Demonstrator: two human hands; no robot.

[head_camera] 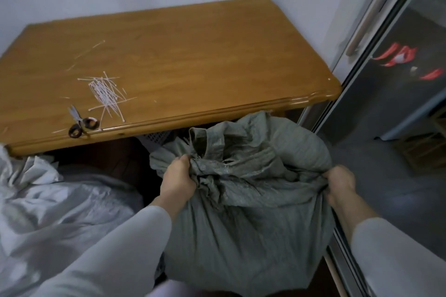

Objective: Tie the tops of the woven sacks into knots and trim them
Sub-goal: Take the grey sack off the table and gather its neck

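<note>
The bunched top of a grey-green woven sack (253,200), standing on the floor just in front of the wooden table (193,55), is being gripped by the left hand (178,182), whose fingers are curled into the gathered fabric, while its right edge is being clutched by the right hand (340,184). A pale sack (60,200) is being left lying to the left. Farther off, scissors (80,123) and a loose pile of white cable ties (106,94) are being kept near the table's front edge.

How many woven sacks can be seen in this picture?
2. The green sack stands in front of the table, gripped by the left hand and right hand. The white sack lies at the left. Others may be hidden under the table.
</note>
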